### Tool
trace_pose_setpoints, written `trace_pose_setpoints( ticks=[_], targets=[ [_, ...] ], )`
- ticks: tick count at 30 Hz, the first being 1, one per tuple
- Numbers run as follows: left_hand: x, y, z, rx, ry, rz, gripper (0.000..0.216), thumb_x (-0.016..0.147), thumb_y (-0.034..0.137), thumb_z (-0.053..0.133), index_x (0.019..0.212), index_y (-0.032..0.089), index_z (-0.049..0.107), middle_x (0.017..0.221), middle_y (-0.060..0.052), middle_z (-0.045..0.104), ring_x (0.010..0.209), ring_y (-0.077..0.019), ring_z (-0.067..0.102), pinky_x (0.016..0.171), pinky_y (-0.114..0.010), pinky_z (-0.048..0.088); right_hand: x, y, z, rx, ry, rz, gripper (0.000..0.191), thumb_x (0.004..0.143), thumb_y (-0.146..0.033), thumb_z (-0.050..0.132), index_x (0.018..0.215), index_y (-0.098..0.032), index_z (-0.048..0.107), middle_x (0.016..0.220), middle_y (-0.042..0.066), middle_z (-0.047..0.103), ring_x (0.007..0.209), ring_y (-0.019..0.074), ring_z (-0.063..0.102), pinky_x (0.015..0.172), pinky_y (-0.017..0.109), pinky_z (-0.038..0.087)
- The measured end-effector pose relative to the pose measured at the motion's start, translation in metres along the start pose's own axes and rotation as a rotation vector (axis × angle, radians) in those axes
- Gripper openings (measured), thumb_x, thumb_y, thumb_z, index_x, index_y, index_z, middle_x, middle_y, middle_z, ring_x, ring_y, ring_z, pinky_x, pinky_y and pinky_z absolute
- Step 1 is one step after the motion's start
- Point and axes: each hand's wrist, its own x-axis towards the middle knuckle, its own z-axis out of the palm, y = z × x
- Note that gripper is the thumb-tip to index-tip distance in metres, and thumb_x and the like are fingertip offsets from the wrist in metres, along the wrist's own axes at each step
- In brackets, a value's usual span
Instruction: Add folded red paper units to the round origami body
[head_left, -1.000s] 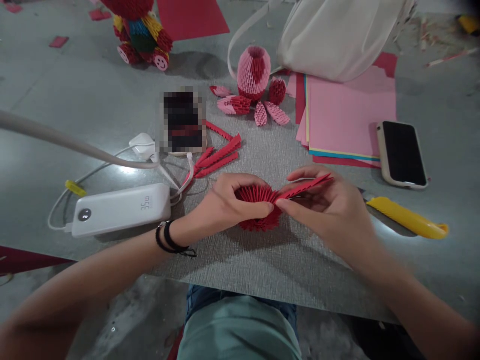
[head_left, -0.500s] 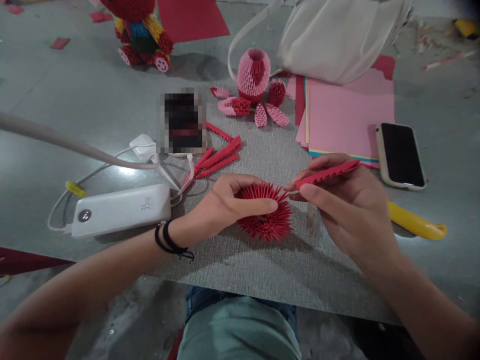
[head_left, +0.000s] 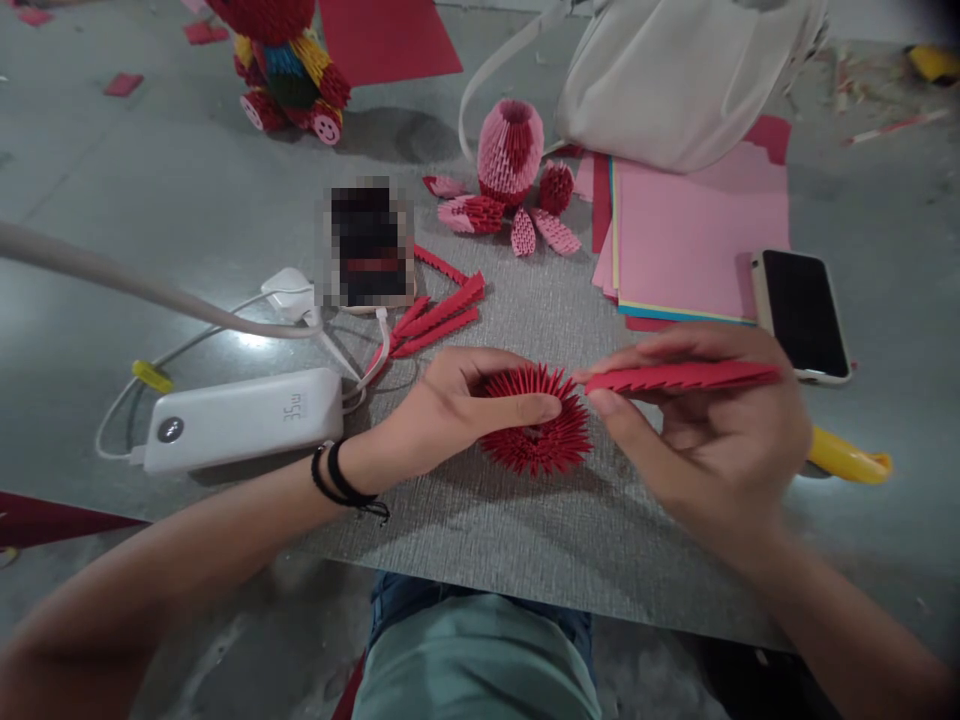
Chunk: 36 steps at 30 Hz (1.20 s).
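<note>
My left hand point(head_left: 480, 400) grips a spiky red ring of folded paper pieces point(head_left: 551, 445), thumb across its top and fingers behind, near the front of the table. Just right of the ring, my right hand point(head_left: 705, 430) is closed on a strip of red folded paper pieces point(head_left: 675, 377), nested in a row. The strip lies nearly level, its left end by the fingertips and close to the ring's spikes. Beyond my left hand, more red folded strips point(head_left: 442, 315) lie on the table.
A white power bank point(head_left: 244, 420) with cables and a phone point(head_left: 373, 245) are at left. A pink paper vase point(head_left: 511, 150) with petals, a white bag point(head_left: 675, 80) and a paper bear point(head_left: 289, 75) stand behind. Coloured sheets point(head_left: 690, 230), another phone point(head_left: 802, 315) and a yellow tool point(head_left: 851, 458) lie right.
My right hand has turned, bringing the red strip from an upward slant to nearly level. The ring has shifted slightly right and tilted a little in my left hand.
</note>
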Motion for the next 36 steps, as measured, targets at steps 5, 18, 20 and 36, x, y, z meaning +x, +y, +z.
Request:
trace_pose_setpoints(
  ticks=[5,18,20,36],
  targets=[
    [0.0,-0.001,0.0,0.044,0.009,-0.001,0.02,0.071,0.025,0.092,0.085,0.016,0.081,0.078,-0.001,0.076,0.069,-0.0116,0.064,0.063,-0.02,0.051,-0.001,-0.002,0.002,0.01,-0.01,0.076,0.033,0.084,-0.019,0.08,0.108,-0.033,0.062,0.11,0.004,0.066,0.092,0.0244,0.074,0.087,0.046,0.065],
    [0.0,-0.003,-0.002,-0.008,0.016,0.054,0.021,0.076,0.031,0.09,0.089,0.017,0.08,0.085,-0.002,0.076,0.076,-0.0136,0.067,0.071,-0.025,0.056,0.022,0.008,-0.009,0.34,-0.183,0.549,0.034,0.076,-0.031,0.088,0.102,-0.032,0.065,0.086,-0.002,0.077,0.082,0.0221,0.076,0.076,0.038,0.065],
    [0.0,-0.003,-0.003,0.03,0.021,0.06,0.023,0.075,0.033,0.09,0.087,0.016,0.079,0.083,-0.002,0.075,0.074,-0.0138,0.066,0.068,-0.025,0.054,0.023,0.009,-0.008,0.367,-0.208,0.601,0.036,0.073,-0.034,0.09,0.098,-0.031,0.065,0.083,-0.002,0.077,0.077,0.0215,0.076,0.071,0.037,0.064],
    [-0.001,-0.004,-0.004,0.065,-0.004,0.077,0.022,0.078,0.032,0.088,0.092,0.017,0.08,0.086,-0.003,0.076,0.077,-0.0148,0.067,0.067,-0.024,0.053,0.024,0.009,-0.01,0.531,-0.274,0.774,0.035,0.072,-0.03,0.092,0.099,-0.027,0.07,0.082,-0.002,0.075,0.074,0.0156,0.074,0.074,0.03,0.063]
  ],
)
